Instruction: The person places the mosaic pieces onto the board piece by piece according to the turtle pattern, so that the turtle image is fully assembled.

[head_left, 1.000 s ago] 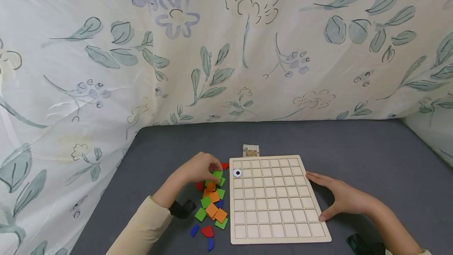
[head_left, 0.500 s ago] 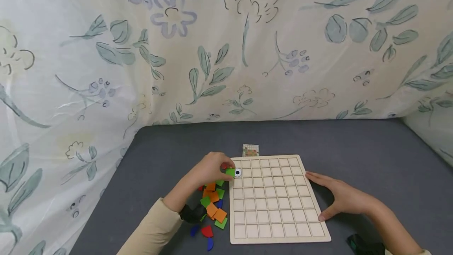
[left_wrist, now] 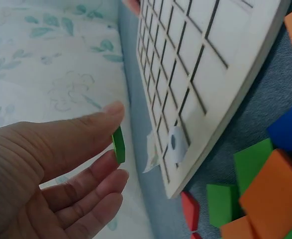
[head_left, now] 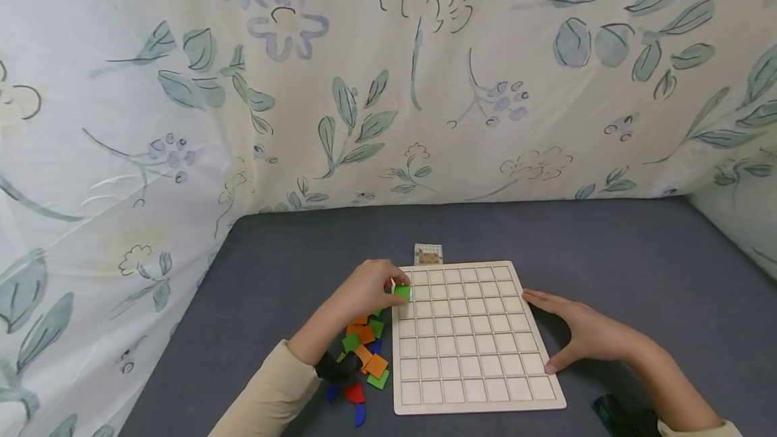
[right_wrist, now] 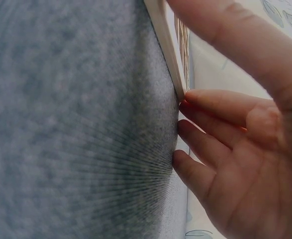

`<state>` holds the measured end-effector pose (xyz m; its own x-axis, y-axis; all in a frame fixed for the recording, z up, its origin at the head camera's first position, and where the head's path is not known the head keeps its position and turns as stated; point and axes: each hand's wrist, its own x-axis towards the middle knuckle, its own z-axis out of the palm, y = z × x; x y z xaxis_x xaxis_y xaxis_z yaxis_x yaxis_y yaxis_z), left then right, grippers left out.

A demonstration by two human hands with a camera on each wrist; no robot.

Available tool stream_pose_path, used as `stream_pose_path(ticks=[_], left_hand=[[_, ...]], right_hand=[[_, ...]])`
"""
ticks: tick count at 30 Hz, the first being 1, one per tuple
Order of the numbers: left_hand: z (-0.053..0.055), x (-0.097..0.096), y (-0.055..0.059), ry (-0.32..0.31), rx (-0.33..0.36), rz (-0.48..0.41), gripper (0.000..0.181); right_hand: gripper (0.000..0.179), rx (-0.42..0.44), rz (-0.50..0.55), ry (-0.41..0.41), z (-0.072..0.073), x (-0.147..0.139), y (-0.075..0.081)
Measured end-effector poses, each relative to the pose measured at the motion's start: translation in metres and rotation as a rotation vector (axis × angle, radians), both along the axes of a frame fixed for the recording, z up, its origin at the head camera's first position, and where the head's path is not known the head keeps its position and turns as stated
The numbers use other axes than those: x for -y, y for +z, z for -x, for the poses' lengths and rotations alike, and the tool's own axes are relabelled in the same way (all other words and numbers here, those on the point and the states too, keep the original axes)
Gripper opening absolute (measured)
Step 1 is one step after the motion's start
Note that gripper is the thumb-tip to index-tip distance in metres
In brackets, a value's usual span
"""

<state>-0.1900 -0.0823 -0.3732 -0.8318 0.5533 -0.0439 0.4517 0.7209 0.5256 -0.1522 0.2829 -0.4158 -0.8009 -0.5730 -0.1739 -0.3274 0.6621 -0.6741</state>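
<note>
My left hand (head_left: 366, 290) pinches a green square tile (head_left: 403, 292) between thumb and fingers, over the top left corner of the wooden grid board (head_left: 479, 340). In the left wrist view the green tile shows edge-on, and a white round piece with a dark dot (left_wrist: 176, 144) sits in the board's corner cell. In the head view the tile mostly covers that piece. My right hand (head_left: 591, 330) is spread at the board's right side, thumb and fingertips touching its edge; in the right wrist view its fingers (right_wrist: 200, 142) lie extended by the board's rim.
Left of the board lies a loose pile of orange tiles (head_left: 378, 365), green tiles (head_left: 351, 342), red pieces (head_left: 355, 393) and blue pieces (head_left: 361, 415). A small printed card (head_left: 428, 254) touches the board's far edge. A patterned cloth (head_left: 449, 86) hangs behind the grey table (head_left: 291, 241).
My left hand has picked up the green tile from the pile and carried it right, over the board's top left corner. The right hand has stayed at the board's edge.
</note>
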Motion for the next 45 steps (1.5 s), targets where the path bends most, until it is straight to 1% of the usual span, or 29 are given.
stream_pose_path(ticks=[2, 6, 11, 14, 18, 21, 26, 28, 32, 37, 40, 43, 45], left_hand=[[-0.001, 0.0, -0.002, -0.015, 0.002, -0.01, 0.027], [-0.001, -0.001, -0.013, -0.019, -0.001, -0.015, 0.027], [-0.002, -0.004, -0.026, 0.021, 0.004, -0.006, 0.026], [-0.002, -0.006, -0.031, 0.041, 0.018, 0.005, 0.027], [-0.003, -0.007, -0.036, 0.043, 0.006, 0.001, 0.028], [-0.004, -0.007, -0.039, 0.044, -0.008, -0.012, 0.027], [-0.005, -0.007, -0.044, 0.064, 0.009, -0.044, 0.027], [-0.005, -0.007, -0.045, 0.071, 0.017, -0.056, 0.027], [-0.005, -0.007, -0.045, 0.07, 0.01, -0.054, 0.027], [-0.005, -0.006, -0.043, 0.071, -0.006, -0.017, 0.03], [-0.004, -0.005, -0.042, 0.047, -0.026, 0.012, 0.032], [-0.002, -0.003, -0.04, -0.002, -0.068, 0.033, 0.035], [0.0, -0.001, -0.039, -0.022, -0.095, 0.035, 0.036]], right_hand=[[0.113, 0.001, 0.003, 0.001, 0.0, 0.0, 0.0], [0.113, 0.01, 0.003, -0.005, 0.0, 0.001, 0.002], [0.113, 0.019, 0.005, -0.005, 0.0, 0.001, 0.003], [0.113, 0.021, 0.006, -0.002, 0.0, 0.001, 0.003], [0.112, 0.022, 0.012, 0.003, 0.0, 0.0, 0.003], [0.112, 0.021, 0.014, 0.006, 0.0, -0.001, 0.003], [0.113, 0.021, 0.009, 0.004, -0.001, -0.002, 0.002], [0.113, 0.02, 0.006, 0.003, -0.001, -0.002, 0.001], [0.113, 0.016, 0.002, 0.001, -0.001, -0.002, 0.001], [0.113, 0.024, 0.0, -0.006, 0.0, 0.0, 0.001], [0.113, 0.029, 0.004, -0.011, 0.0, 0.001, 0.002], [0.113, 0.032, 0.009, -0.013, 0.0, 0.001, 0.003], [0.113, 0.033, 0.007, -0.015, 0.001, 0.002, 0.003]])
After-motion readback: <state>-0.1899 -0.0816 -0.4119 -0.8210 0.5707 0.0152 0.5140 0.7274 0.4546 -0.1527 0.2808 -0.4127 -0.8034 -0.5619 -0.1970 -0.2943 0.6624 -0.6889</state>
